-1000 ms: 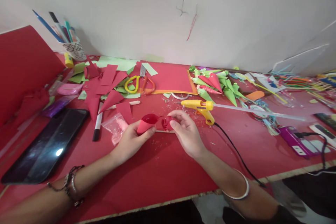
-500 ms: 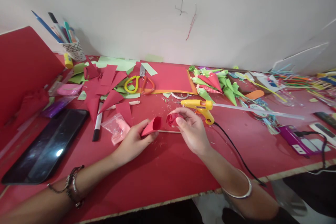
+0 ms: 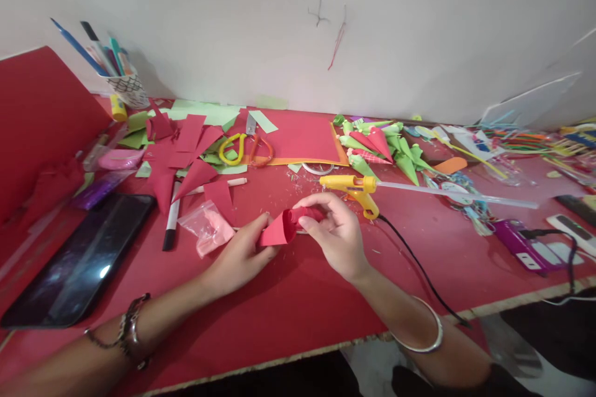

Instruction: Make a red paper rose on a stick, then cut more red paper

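Note:
A red paper cone point(image 3: 275, 230) is gripped in my left hand point(image 3: 243, 258), its wide mouth turned to the right. My right hand point(image 3: 339, 233) pinches a rolled red paper flower point(image 3: 307, 214) between thumb and fingers. The roll's left end sits at the cone's mouth; how far inside it reaches I cannot tell. Behind my hands lies a thin pale stick, mostly covered. A yellow glue gun point(image 3: 350, 186) with a long clear glue stick point(image 3: 454, 194) rests just beyond my right hand. Left of my left hand is a small bag of pink material point(image 3: 208, 228).
Red paper pieces point(image 3: 186, 136) and scissors point(image 3: 246, 146) lie at the back. Green and red paper cones point(image 3: 379, 146) are piled back right. A phone point(image 3: 79, 260) and black-capped marker point(image 3: 171, 220) are at left. The glue gun's black cord point(image 3: 414, 260) runs to the front edge.
My right hand has moved left with the rolled flower, bringing it from beside the cone up to its mouth. The cone has shifted slightly right in my left hand.

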Motion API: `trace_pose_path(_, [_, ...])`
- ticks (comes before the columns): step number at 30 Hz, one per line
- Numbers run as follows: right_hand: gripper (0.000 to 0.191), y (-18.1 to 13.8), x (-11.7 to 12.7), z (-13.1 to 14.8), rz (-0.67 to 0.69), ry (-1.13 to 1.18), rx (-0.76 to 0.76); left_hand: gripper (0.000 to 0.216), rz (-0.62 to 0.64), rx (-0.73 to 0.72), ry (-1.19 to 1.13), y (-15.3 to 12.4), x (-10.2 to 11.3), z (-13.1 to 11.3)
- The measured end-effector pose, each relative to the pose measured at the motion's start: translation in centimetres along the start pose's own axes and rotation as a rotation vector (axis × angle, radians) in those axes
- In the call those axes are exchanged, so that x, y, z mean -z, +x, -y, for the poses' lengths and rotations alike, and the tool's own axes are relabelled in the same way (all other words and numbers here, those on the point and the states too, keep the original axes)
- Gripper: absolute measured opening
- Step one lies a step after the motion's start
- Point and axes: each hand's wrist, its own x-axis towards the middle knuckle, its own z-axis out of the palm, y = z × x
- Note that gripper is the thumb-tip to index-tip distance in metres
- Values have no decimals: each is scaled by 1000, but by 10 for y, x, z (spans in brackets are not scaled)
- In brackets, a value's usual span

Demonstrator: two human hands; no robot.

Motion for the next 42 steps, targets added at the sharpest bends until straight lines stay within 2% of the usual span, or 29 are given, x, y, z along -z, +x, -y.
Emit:
trace_pose_path(5, [14, -2, 0, 0, -12, -189, 110, 10, 23, -6, -11, 0, 1, -2])
trace_pose_path(10, [14, -2, -1, 2, -26, -275, 169, 8, 38, -7, -9, 1, 1, -5])
trace_pose_path(18, [10, -1, 1, 3, 92, -350, 247, 19, 111, -25, -10, -1, 7, -6])
trace_pose_path(24, [8, -2, 0, 2, 168, -400, 290, 34, 103, -39, -12, 0, 6, -6])
trace_pose_path(31, [6, -3, -1, 2, 202, -438, 326, 35, 238, 215, -270, -1, 6, -10])
trace_pose_path(37, [12, -4, 0, 1, 284, -510, 400, 24, 165, 97, -123, 1, 4, -9])
trace_pose_path(42, [13, -4, 1, 1, 315, -605, 432, 26, 100, 14, -12, 1, 4, -9])
